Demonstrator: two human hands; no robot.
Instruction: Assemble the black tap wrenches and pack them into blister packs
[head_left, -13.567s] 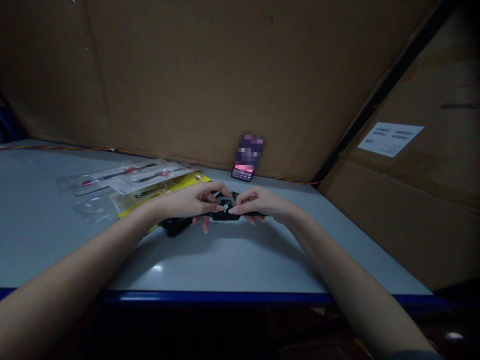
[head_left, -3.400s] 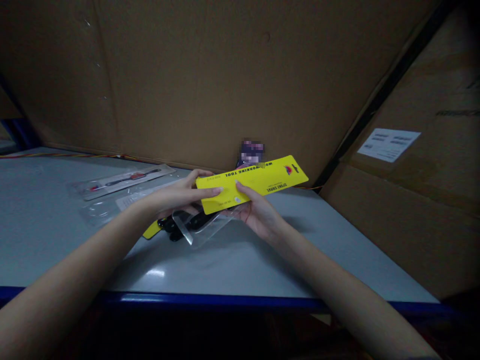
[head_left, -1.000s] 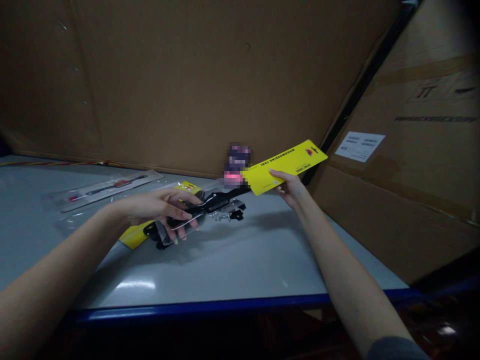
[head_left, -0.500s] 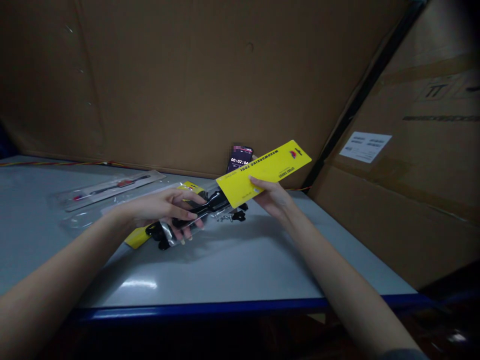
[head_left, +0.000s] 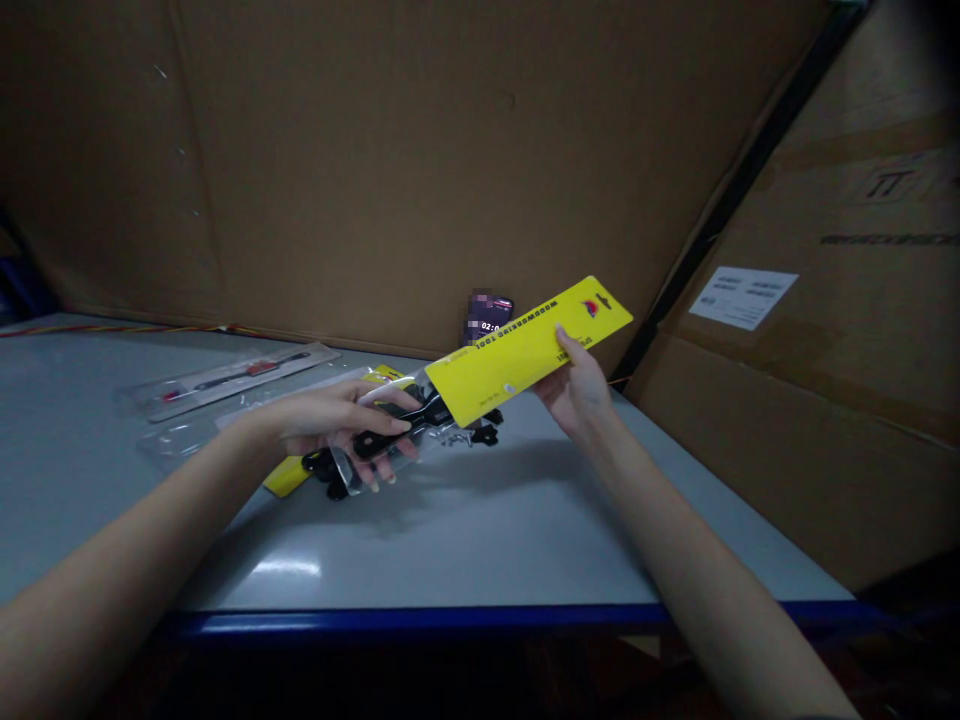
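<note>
Gripping a clear plastic sleeve (head_left: pixel 343 472), the left hand (head_left: pixel 337 425) hovers above the table (head_left: pixel 450 560); the right hand (head_left: pixel 577 392) pinches a yellow card (head_left: pixel 525 350) (printed "woodworking tool").

The left forearm (head_left: pixel 127 520) and right forearm (head_left: pixel 697 560) are bare, smooth and slim, tapering to narrow wrists. Beyond the wrists, the left hand (head_left: pixel 337 420) and right hand (head_left: pixel 574 390) are slender, with long, thin fingers (head_left: pixel 382 425). Short, pale nails (head_left: pixel 373 486) tip the fingers, rounded and unpainted.
</note>
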